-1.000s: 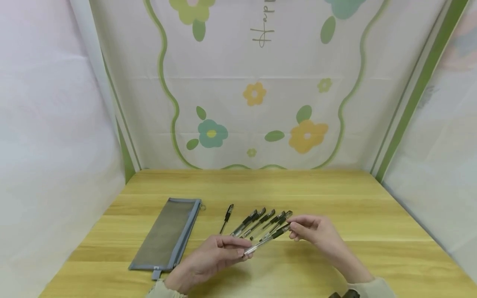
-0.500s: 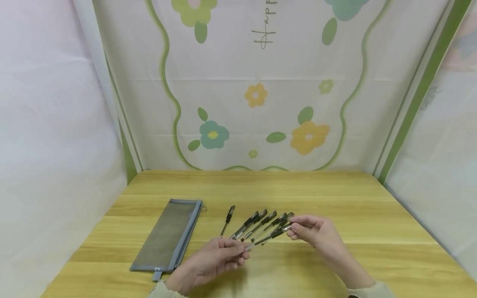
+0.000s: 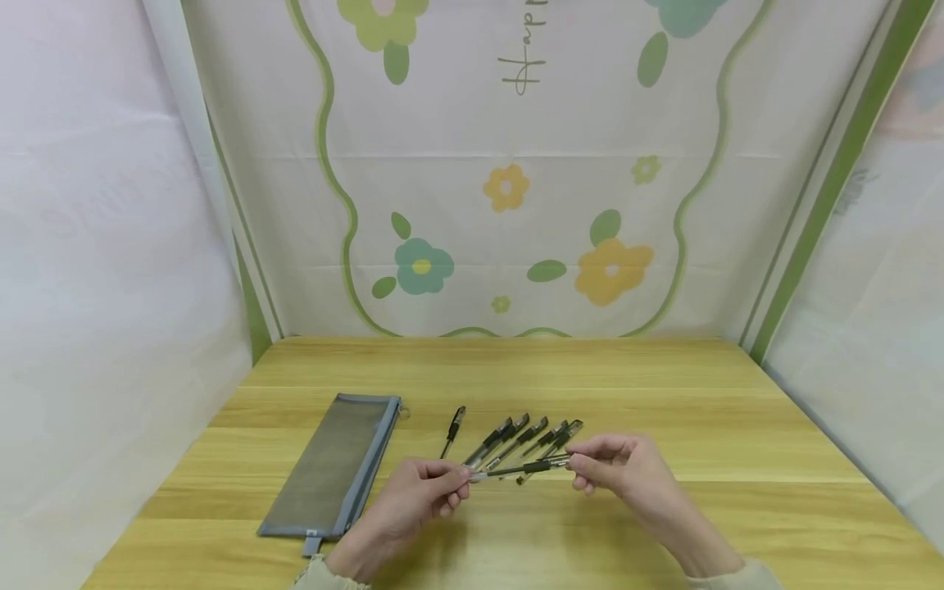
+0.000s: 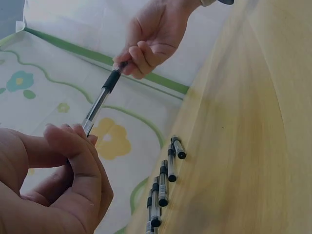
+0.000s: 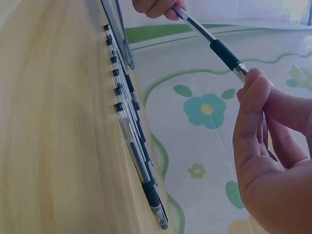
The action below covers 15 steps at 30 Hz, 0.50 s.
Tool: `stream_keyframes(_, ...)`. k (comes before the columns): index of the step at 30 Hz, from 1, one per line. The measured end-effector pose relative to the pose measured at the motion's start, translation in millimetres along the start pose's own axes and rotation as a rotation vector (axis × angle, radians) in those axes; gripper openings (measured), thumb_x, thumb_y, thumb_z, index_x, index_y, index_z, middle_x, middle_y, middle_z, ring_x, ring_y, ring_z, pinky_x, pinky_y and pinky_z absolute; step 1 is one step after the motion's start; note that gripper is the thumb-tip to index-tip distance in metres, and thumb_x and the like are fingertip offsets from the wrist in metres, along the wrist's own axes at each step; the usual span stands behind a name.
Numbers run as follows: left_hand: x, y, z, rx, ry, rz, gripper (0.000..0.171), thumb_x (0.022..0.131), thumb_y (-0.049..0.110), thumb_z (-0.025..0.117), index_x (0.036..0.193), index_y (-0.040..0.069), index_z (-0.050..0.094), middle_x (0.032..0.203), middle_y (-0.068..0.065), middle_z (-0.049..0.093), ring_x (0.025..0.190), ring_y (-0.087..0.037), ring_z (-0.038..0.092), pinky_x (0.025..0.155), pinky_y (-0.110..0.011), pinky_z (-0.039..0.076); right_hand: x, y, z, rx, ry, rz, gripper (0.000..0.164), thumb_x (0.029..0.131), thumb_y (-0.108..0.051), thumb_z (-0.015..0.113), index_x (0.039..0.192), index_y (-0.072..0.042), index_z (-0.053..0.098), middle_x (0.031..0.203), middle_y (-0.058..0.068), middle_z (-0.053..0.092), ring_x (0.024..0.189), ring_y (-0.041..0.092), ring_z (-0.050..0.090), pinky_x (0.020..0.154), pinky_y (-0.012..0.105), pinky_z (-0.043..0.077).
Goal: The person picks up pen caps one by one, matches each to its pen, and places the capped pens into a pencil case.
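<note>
A clear-barrelled gel pen [image 3: 533,467] with a black grip is held above the table, nearly level in the head view. My left hand [image 3: 416,498] pinches its clear rear end between thumb and fingers. At the other end, my right hand [image 3: 627,475] pinches the pen just beyond the black grip; the fingertips hide its very end. Both wrist views show the pen stretched from hand to hand, with its grip [image 5: 224,53] nearer the right hand. Behind the hands, several similar pens [image 3: 519,438] lie fanned out side by side on the table.
A grey mesh zip pouch [image 3: 324,467] with blue-grey edging lies flat left of my left hand. One pen [image 3: 453,424] lies apart, between the pouch and the other pens. Floral cloth [image 3: 509,238] stands upright behind the wooden table [image 3: 737,459], with pale cloth at both sides.
My left hand has shifted left and slightly up, now pinching the pen's rear end. The pen has swung from slanted to almost level. My right hand has dropped slightly, keeping its pinch.
</note>
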<state>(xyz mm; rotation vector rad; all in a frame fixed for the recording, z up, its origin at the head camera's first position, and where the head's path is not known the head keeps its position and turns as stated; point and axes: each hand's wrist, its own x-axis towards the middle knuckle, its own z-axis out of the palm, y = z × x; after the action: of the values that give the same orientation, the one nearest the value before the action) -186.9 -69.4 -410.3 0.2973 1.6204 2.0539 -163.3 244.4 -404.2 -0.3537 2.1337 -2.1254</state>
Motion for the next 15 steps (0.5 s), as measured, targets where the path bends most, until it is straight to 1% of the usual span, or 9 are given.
stream_keyframes(5, 0.5, 0.1, 0.3, 0.061, 0.006, 0.033, 0.028, 0.094, 0.011, 0.068, 0.104, -0.015, 0.067, 0.079, -0.008, 0.067, 0.062, -0.007, 0.054, 0.054, -0.014, 0.047, -0.3, 0.4, 2.0, 0.020, 0.001, -0.025, 0.035, 0.087, -0.006, 0.073, 0.110, 0.017, 0.062, 0.091, 0.017, 0.069, 0.072, 0.018, 0.067, 0.069, 0.031, 0.058)
stream_keyframes(12, -1.0, -2.1, 1.5, 0.090, 0.016, 0.065, 0.027, 0.093, 0.009, 0.068, 0.103, -0.016, 0.067, 0.076, -0.008, 0.067, 0.060, -0.007, 0.053, 0.053, -0.014, 0.046, 0.1, 2.7, 2.7, 0.050, -0.012, -0.028, 0.033, 0.088, -0.005, 0.073, 0.110, 0.018, 0.062, 0.092, 0.017, 0.070, 0.073, 0.018, 0.068, 0.068, 0.030, 0.058)
stream_keyframes(15, -0.1, -4.0, 3.0, 0.103, 0.018, 0.072, 0.026, 0.094, 0.010, 0.068, 0.103, -0.015, 0.068, 0.075, -0.007, 0.067, 0.059, -0.006, 0.054, 0.052, -0.014, 0.046, 1.1, 3.1, 2.7, 0.065, -0.002, -0.029, 0.032, 0.088, -0.004, 0.073, 0.108, 0.019, 0.062, 0.092, 0.018, 0.069, 0.073, 0.018, 0.068, 0.067, 0.028, 0.058)
